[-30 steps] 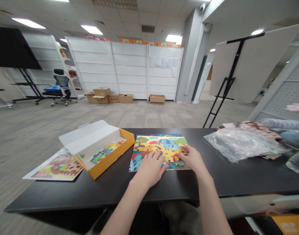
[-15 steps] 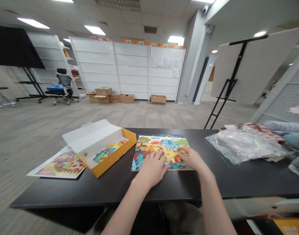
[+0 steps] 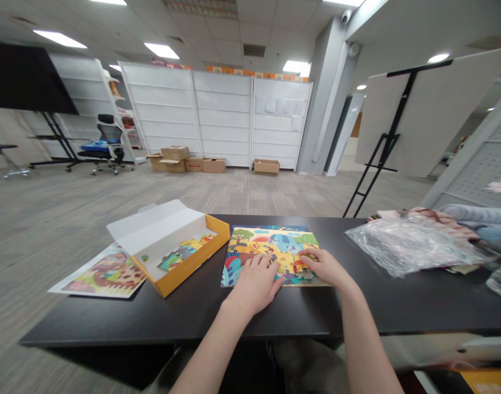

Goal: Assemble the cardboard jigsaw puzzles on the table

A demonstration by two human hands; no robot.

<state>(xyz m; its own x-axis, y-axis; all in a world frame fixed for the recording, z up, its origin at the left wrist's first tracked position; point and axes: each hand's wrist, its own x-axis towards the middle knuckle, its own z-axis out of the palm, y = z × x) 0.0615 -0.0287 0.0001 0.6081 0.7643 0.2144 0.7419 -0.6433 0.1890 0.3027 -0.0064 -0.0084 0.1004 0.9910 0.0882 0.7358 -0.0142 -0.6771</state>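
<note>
A colourful animal jigsaw puzzle (image 3: 270, 246) lies flat on the black table (image 3: 193, 312), in front of me. My left hand (image 3: 254, 282) rests palm down on its lower left part, fingers spread. My right hand (image 3: 322, 265) lies on its lower right part, fingertips pressing on the pieces there. Neither hand holds a loose piece that I can see. To the left stands an open yellow box (image 3: 172, 246) with a white lid flap, holding several loose puzzle pieces.
A printed picture sheet (image 3: 100, 276) lies at the table's left edge. Crumpled clear plastic bags (image 3: 410, 246) and folded cloth (image 3: 472, 216) cover the right side. Beyond the table are an easel, cardboard boxes, an office chair and white shelving.
Both hands stay on the puzzle; the right fingers have shifted slightly. The view has drifted a little, so everything sits slightly further right.
</note>
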